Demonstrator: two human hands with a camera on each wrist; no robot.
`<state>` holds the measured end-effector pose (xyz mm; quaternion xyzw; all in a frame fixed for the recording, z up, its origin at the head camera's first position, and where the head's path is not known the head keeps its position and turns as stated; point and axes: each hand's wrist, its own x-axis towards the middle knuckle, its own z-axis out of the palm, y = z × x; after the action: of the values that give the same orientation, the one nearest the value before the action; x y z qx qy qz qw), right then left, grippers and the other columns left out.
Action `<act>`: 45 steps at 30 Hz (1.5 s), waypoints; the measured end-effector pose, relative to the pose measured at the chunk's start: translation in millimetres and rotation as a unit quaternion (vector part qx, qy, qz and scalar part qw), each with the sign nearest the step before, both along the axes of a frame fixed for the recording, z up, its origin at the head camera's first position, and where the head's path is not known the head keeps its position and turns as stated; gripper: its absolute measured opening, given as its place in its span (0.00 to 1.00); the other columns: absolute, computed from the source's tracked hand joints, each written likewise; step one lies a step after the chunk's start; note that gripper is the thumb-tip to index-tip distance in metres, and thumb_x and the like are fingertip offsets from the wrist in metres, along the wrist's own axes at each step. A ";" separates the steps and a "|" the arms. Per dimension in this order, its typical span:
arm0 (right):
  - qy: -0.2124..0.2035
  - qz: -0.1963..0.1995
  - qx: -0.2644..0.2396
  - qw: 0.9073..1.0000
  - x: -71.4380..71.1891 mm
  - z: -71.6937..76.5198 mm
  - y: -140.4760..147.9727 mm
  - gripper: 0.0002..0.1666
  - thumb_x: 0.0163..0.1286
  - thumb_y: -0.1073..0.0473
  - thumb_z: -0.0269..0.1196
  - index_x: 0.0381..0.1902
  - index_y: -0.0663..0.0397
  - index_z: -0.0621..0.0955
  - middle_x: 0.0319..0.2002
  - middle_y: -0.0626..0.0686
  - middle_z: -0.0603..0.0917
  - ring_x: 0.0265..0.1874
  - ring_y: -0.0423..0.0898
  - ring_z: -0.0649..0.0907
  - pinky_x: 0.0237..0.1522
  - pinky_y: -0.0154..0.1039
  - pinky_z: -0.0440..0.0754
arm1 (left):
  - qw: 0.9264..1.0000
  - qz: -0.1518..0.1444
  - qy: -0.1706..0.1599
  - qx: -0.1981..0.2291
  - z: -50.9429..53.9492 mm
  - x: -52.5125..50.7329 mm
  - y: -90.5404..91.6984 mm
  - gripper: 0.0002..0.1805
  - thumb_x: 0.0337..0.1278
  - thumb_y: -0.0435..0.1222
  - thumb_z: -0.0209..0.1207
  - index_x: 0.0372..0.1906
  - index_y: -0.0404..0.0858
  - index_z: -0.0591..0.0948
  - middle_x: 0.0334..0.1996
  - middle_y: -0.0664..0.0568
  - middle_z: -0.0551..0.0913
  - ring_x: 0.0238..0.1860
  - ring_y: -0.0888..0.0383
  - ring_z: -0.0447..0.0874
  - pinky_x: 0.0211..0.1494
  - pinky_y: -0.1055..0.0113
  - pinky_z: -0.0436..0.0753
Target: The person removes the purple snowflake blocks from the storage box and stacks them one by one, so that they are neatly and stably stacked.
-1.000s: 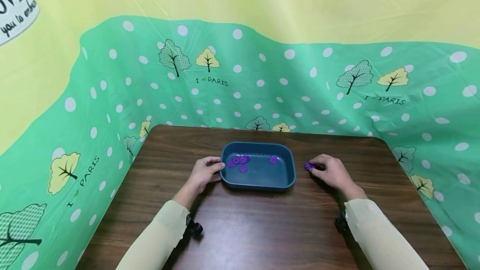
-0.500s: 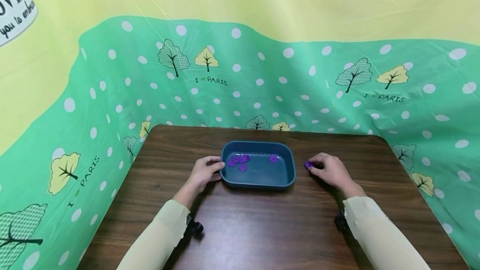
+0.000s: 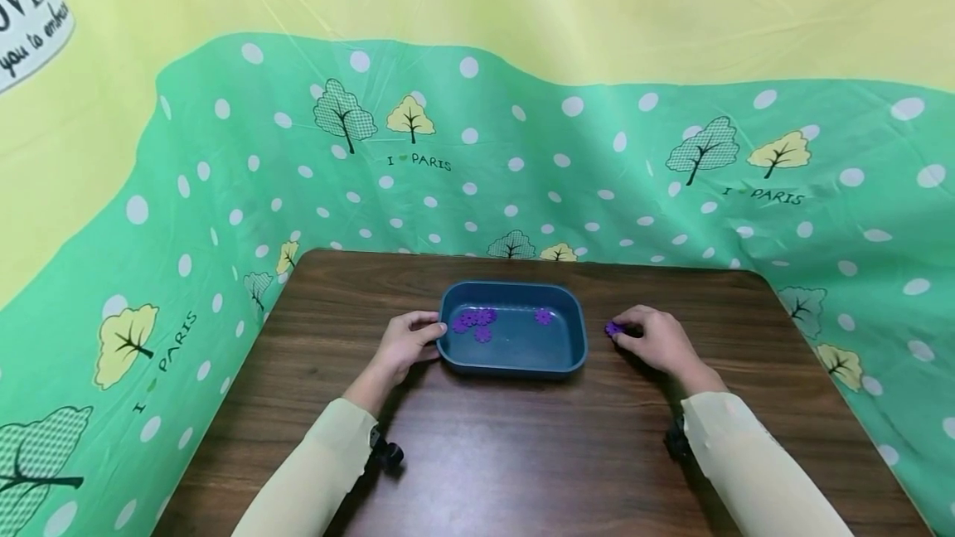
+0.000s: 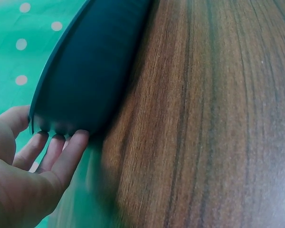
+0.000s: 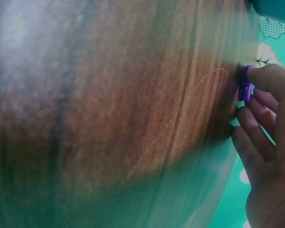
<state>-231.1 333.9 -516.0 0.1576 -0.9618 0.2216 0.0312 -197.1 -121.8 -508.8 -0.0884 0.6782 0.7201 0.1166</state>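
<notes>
A dark blue tray (image 3: pixel 513 365) stands on the table with several purple flower-shaped pieces (image 3: pixel 483 334) inside, most at its left and one at its right (image 3: pixel 544 316). My left hand (image 3: pixel 403 348) grips the tray's left end; in the left wrist view the thumb of the left hand (image 4: pixel 33 175) lies over the rim and the fingers touch the outer wall. To the right of the tray, my right hand (image 3: pixel 662 342) pinches purple pieces (image 3: pixel 613 329) at the tabletop. In the right wrist view, the right hand (image 5: pixel 270 128) has purple pieces (image 5: pixel 245 85) between thumb and finger; their number cannot be told.
The brown wooden table (image 3: pixel 492 454) extends around the tray and both hands. Behind it and along its sides hangs a green and yellow cloth (image 3: pixel 462 214) with white dots and trees. Each wrist carries a black device, the left one (image 3: pixel 388 454) over the table.
</notes>
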 end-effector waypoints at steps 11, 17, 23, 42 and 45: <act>0.002 -0.002 0.000 1.000 0.2 -1.1 -0.3 0.17 0.67 0.56 0.71 0.51 0.57 0.87 0.49 0.59 0.87 0.51 0.60 0.85 0.54 0.62 0.83 | 1.000 -0.003 0.000 -0.002 -1.3 -1.4 -0.7 0.21 0.66 0.32 0.66 0.62 0.30 0.80 0.49 0.42 0.85 0.46 0.51 0.87 0.48 0.54 0.91; 0.002 -0.001 -0.005 1.000 0.1 -0.1 0.1 0.17 0.67 0.56 0.71 0.51 0.56 0.87 0.49 0.58 0.87 0.50 0.59 0.85 0.53 0.62 0.84 | 1.000 -0.006 -0.001 -0.001 -1.1 -1.1 -1.3 0.22 0.66 0.33 0.66 0.63 0.30 0.80 0.50 0.42 0.84 0.48 0.49 0.87 0.49 0.54 0.91; -0.011 0.004 -0.010 1.000 -0.4 2.5 2.0 0.17 0.67 0.57 0.71 0.52 0.56 0.87 0.49 0.58 0.87 0.50 0.58 0.85 0.52 0.61 0.85 | 1.000 -0.006 0.000 0.000 -0.9 -1.1 -1.0 0.22 0.66 0.33 0.66 0.62 0.30 0.80 0.49 0.42 0.84 0.47 0.50 0.87 0.49 0.53 0.91; 0.014 0.045 -0.006 0.999 -14.4 34.4 -6.5 0.20 0.66 0.59 0.72 0.54 0.60 0.86 0.51 0.59 0.87 0.51 0.59 0.85 0.53 0.62 0.84 | 1.000 -0.008 0.001 -0.001 -0.7 -0.3 -1.3 0.22 0.66 0.33 0.66 0.62 0.30 0.80 0.49 0.41 0.85 0.45 0.52 0.88 0.48 0.55 0.91; 0.031 0.053 -0.006 0.998 -16.9 43.5 -13.4 0.19 0.66 0.58 0.73 0.52 0.59 0.87 0.49 0.58 0.87 0.47 0.57 0.85 0.49 0.59 0.86 | 1.000 -0.006 0.000 -0.006 -0.4 -0.2 -1.2 0.22 0.66 0.33 0.66 0.62 0.31 0.80 0.50 0.41 0.84 0.46 0.51 0.88 0.49 0.55 0.91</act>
<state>-248.0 320.5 -472.5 0.2152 -0.9492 0.2242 0.0501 -197.4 -123.0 -509.2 -0.0844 0.6830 0.7155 0.1204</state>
